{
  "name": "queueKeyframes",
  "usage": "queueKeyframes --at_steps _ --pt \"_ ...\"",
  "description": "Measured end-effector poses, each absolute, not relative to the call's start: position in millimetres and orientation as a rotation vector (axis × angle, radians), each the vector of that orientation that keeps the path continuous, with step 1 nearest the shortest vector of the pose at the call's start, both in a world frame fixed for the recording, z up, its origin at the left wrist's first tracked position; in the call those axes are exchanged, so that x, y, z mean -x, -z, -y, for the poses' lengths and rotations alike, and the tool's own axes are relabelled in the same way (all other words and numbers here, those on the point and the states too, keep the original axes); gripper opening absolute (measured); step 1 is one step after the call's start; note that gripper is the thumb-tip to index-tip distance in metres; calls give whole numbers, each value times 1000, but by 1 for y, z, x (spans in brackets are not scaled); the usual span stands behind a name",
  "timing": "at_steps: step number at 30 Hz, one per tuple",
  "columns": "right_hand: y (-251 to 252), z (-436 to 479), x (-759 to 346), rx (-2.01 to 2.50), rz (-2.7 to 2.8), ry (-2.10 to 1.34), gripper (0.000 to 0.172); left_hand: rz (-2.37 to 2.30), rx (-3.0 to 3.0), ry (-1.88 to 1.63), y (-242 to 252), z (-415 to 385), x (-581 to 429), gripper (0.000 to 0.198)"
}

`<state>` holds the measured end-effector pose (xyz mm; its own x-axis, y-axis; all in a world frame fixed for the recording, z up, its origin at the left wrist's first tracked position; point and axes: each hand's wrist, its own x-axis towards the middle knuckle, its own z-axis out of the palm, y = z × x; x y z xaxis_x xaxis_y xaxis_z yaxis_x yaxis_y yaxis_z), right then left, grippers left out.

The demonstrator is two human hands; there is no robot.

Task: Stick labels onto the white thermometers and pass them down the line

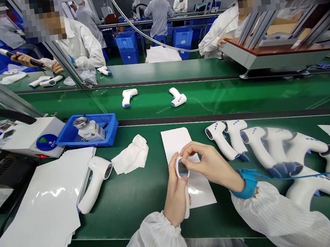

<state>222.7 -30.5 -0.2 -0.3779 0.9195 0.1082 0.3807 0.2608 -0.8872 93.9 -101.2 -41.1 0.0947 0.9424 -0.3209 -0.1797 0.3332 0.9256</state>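
Note:
My left hand (175, 198) is wrapped round a white infrared thermometer gun (183, 169), its dark screen facing up towards me and its handle pointing down. At the upper edge of that screen, thumb and fingers of my right hand (208, 161) are pinched together; anything between them is too small to make out. A blue band circles my right wrist. Beneath both hands lies a white sheet (175, 139) on the green bench. Another thermometer gun (92, 189) rests to the left, near a crumpled white cloth (132, 155).
Several thermometer guns (257, 143) lie in a row at right, crossed by a blue cord (281, 178). Left are stacked white sheets (42, 204), a blue tray (111, 130) and a white box (32, 133). Beyond, a green conveyor (151, 111) carries two guns; co-workers sit opposite.

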Motion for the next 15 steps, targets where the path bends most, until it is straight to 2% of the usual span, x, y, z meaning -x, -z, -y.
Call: queueKeyframes --at_steps 5,8,12,13,15 --pt "1 31 -223 1176 1897 -1033 11 -1101 -761 -983 43 101 -93 55" --pt "5 33 -224 1155 1907 -1057 4 -1076 -735 -991 41 100 -93 56" --pt "15 38 -225 1019 1988 -1105 31 -1059 -730 -1018 39 100 -91 59" --pt "18 39 -224 1009 1994 -1094 35 -1044 -737 -1029 39 100 -90 62" --pt "21 39 -222 1033 1973 -1054 33 -1014 -766 -1040 40 102 -88 68"
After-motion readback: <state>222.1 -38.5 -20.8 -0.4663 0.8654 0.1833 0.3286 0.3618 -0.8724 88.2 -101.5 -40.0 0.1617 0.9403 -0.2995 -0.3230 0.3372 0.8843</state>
